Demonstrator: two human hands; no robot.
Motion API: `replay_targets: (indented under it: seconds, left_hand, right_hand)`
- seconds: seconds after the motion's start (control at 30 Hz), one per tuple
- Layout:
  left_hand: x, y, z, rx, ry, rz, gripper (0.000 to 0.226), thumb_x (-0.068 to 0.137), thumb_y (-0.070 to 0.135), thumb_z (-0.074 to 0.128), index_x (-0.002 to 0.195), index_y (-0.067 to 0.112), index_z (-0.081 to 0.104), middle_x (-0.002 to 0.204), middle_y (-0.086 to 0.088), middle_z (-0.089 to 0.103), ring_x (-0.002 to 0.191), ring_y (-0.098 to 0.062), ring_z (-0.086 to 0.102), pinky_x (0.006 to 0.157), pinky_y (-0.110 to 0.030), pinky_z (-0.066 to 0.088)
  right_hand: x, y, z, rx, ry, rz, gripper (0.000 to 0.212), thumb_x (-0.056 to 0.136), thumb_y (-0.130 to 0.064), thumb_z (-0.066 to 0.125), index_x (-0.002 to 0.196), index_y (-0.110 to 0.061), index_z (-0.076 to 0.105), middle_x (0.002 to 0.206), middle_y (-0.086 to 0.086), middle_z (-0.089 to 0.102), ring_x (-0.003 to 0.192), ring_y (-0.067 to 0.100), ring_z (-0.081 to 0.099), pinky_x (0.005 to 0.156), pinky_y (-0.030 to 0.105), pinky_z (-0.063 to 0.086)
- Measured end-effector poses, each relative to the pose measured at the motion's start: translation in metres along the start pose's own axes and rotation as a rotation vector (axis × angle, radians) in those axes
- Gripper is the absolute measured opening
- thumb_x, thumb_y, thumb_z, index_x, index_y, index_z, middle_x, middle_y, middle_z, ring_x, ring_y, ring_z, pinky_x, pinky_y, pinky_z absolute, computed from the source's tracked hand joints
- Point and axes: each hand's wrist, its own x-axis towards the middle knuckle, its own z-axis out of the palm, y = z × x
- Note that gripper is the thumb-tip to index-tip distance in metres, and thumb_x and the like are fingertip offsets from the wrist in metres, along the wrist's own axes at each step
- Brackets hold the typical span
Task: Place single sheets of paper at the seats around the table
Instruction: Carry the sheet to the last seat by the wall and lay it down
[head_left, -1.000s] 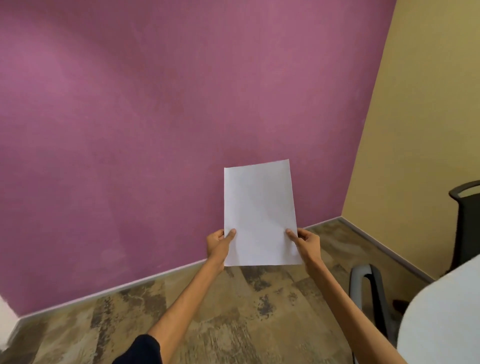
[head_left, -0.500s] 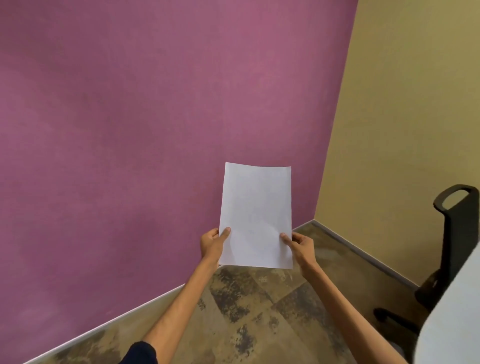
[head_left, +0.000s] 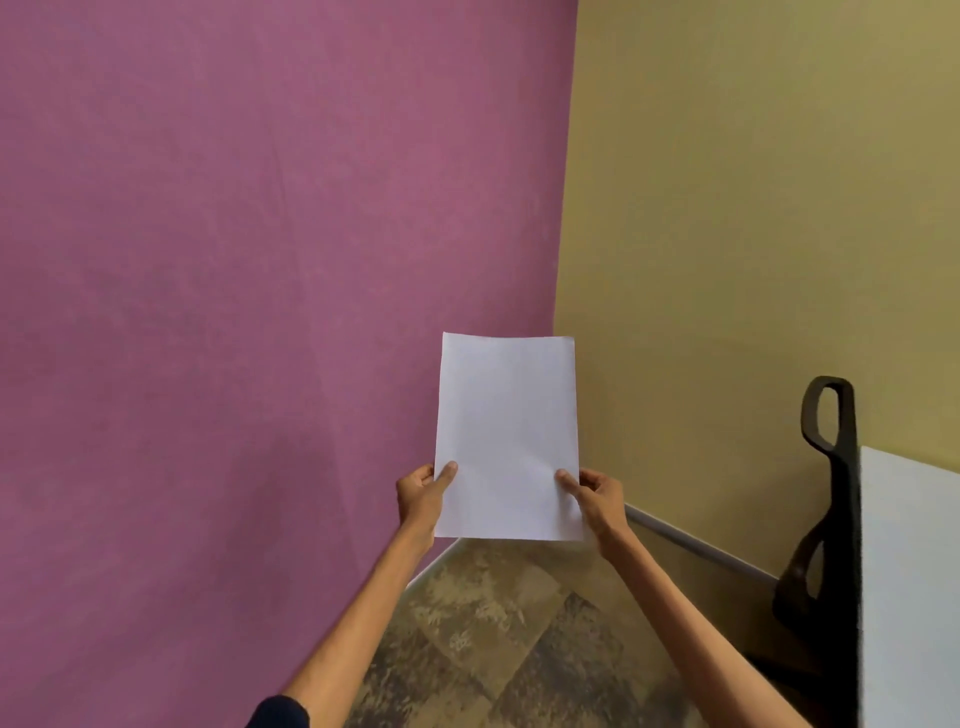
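A textured magenta-purple wall (head_left: 234, 312) fills most of the view and meets a flat mustard-yellow wall (head_left: 753, 208) in a corner, with mottled brown-and-grey carpet floor (head_left: 493, 639) below. At the right edge is a slice of smooth white tabletop (head_left: 914, 597), and just behind it stands a black office chair (head_left: 831, 493), one of the seats to be served. The plain white rectangular sheet of paper (head_left: 506, 431) hangs in the air before the corner, upright and in portrait, well left of the tabletop. Whether it is one sheet or several pressed together cannot be told. The left hand (head_left: 418, 496) pinches its lower left edge, with the thumb (head_left: 448, 470) flat on the front face and the fingers curled behind, mostly hidden. The right hand (head_left: 597, 496) does the same on the lower right edge, its thumb (head_left: 566, 478) in front. The paper is probably very light, thin and limp, and it likely stands only because it is gripped at two sides. Held by one corner or swung quickly it would likely droop or flutter, and a hard pinch would crease it. A light hold at opposite edges suits it best. To set it down, touch one edge to the tabletop by the chair and let the rest lie flat.
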Motion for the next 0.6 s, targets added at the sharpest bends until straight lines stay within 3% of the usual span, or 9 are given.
replay_targets:
  seconds: [0.1,0.2,0.37,0.5,0.6]
  left_hand:
    - [0.041,-0.004,0.027,0.008,-0.032,-0.019,0.017,0.087,0.013,0.072,0.093,-0.002,0.07,0.09,-0.01,0.073,0.076,-0.023,0.067,0.066,-0.028,0.058]
    - [0.083,-0.013,0.059,0.02,-0.07,-0.023,0.013,0.087,0.012,0.071,0.091,0.0,0.069,0.086,-0.008,0.072,0.066,-0.017,0.067,0.052,-0.02,0.055]
    - [0.147,-0.039,0.128,0.06,-0.14,-0.066,0.016,0.087,0.013,0.071,0.091,-0.003,0.069,0.092,-0.015,0.071,0.081,-0.024,0.062,0.083,-0.047,0.056]
    - [0.202,-0.057,0.2,0.092,-0.198,-0.066,0.016,0.087,0.017,0.072,0.085,0.003,0.063,0.084,-0.008,0.058,0.079,-0.022,0.052,0.074,-0.038,0.047]
    - [0.241,-0.065,0.26,0.084,-0.227,-0.074,0.016,0.087,0.018,0.072,0.085,0.006,0.062,0.084,-0.008,0.059,0.078,-0.023,0.054,0.075,-0.037,0.049]
  right_hand:
    - [0.041,0.004,-0.005,0.019,0.035,0.012,0.011,0.087,-0.026,0.072,0.083,-0.017,0.075,0.083,-0.001,0.077,0.067,0.011,0.072,0.058,0.023,0.055]
    - [0.083,0.013,-0.015,0.019,0.066,0.021,0.011,0.087,-0.027,0.072,0.084,-0.017,0.075,0.081,-0.003,0.077,0.069,0.013,0.072,0.061,0.025,0.058]
    - [0.155,0.035,-0.046,0.026,0.134,0.052,0.012,0.088,-0.026,0.071,0.087,-0.015,0.074,0.09,0.005,0.076,0.079,0.023,0.072,0.074,0.036,0.06]
    - [0.227,0.046,-0.082,0.038,0.195,0.05,0.008,0.088,-0.022,0.071,0.086,-0.015,0.073,0.086,0.002,0.076,0.073,0.016,0.072,0.067,0.026,0.06]
    - [0.282,0.048,-0.114,0.041,0.23,0.048,0.006,0.087,-0.022,0.071,0.086,-0.016,0.073,0.088,0.002,0.076,0.076,0.017,0.072,0.067,0.025,0.06]
